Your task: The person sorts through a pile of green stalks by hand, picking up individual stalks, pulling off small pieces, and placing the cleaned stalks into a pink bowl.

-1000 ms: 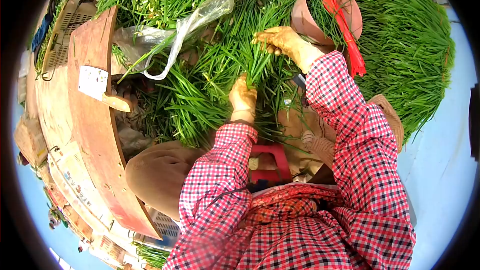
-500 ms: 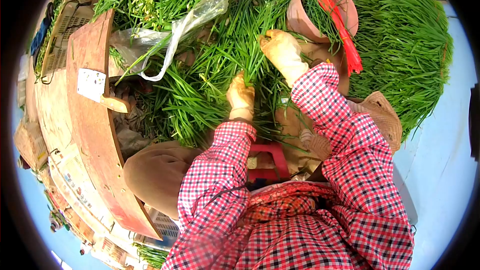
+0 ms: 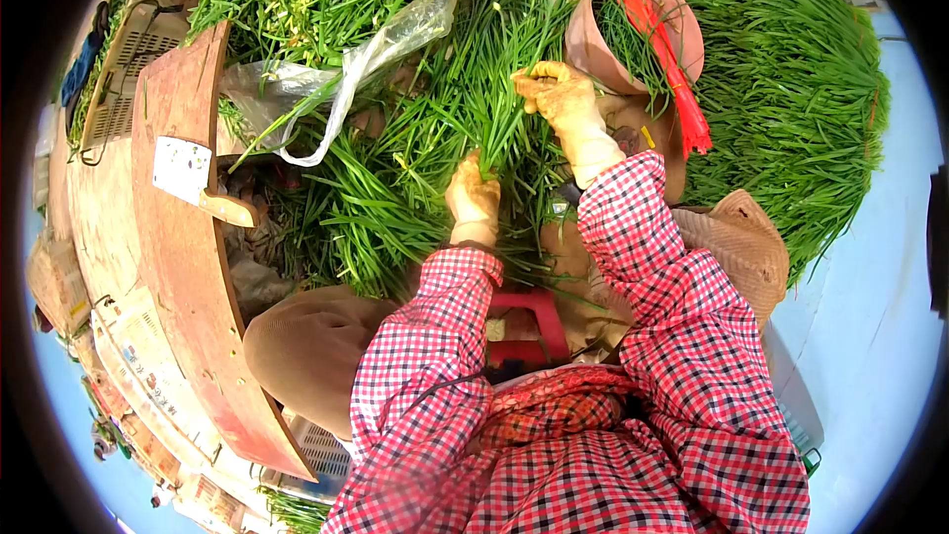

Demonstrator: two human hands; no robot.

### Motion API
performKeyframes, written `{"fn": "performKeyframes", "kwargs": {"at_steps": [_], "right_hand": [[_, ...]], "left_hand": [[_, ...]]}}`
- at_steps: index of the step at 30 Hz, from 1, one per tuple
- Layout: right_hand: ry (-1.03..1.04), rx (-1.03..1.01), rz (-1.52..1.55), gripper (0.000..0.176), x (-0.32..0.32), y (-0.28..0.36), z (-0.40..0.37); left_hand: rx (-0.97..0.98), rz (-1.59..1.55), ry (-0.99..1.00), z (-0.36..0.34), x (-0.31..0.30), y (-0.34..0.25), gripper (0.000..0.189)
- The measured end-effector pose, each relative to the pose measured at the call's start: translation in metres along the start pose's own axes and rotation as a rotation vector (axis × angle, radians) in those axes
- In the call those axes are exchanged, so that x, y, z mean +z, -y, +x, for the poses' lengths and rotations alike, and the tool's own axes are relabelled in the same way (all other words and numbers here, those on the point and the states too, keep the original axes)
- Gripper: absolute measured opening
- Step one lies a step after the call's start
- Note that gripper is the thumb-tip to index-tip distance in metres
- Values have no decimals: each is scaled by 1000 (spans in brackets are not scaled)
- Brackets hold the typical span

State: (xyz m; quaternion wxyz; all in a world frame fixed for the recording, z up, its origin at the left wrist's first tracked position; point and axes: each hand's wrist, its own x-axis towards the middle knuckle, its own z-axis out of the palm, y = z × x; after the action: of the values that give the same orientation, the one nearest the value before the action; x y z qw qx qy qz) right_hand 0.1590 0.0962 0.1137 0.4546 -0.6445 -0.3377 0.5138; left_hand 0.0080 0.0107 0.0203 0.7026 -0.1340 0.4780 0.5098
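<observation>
My left hand (image 3: 473,200), in a pale yellowish glove, is closed around a small bunch of long green stalks (image 3: 504,124) that fan upward from its fingers. To the upper right, my right hand (image 3: 556,94), gloved too, has its fingers curled together beside the tips of those stalks. Whatever its fingertips may hold is too small to tell. Loose green stalks (image 3: 371,208) lie in a heap below and left of my left hand. A pink bucket (image 3: 686,25) with stalks and a red bundle of strips (image 3: 672,74) stands just beyond my right hand.
A wooden board (image 3: 178,267) with a cleaver (image 3: 183,170) on it runs along the left. Clear plastic (image 3: 386,49) lies under cut greens at the top. A big pile of green stalks (image 3: 791,89) fills the right. A red stool (image 3: 542,321) is near my lap.
My right hand has turned slightly, with its curled fingers now more visible. My left hand stays nearly in place with the bunch. The view has shifted a little.
</observation>
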Motion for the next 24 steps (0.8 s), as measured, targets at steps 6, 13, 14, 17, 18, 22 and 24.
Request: {"fn": "performKeyframes", "kwargs": {"at_steps": [6,13,14,17,18,22,24], "right_hand": [[194,41,206,21,-21,43,5],[325,-32,-44,23,-25,43,15],[290,-5,-85,23,-22,43,12],[253,-47,-142,20,-14,44,7],[236,-96,-168,20,-10,42,6],[270,-164,-169,18,-2,43,-2],[296,-138,-260,15,-4,44,-1]], "left_hand": [[32,-60,-4,-4,6,-2,30],[6,-10,-19,-4,1,0,31],[2,-24,-17,-3,1,0,32],[15,-36,3,0,1,1,33],[15,-27,3,0,1,1,34],[7,13,4,1,2,1,34],[68,110,58,3,-2,3,34]]}}
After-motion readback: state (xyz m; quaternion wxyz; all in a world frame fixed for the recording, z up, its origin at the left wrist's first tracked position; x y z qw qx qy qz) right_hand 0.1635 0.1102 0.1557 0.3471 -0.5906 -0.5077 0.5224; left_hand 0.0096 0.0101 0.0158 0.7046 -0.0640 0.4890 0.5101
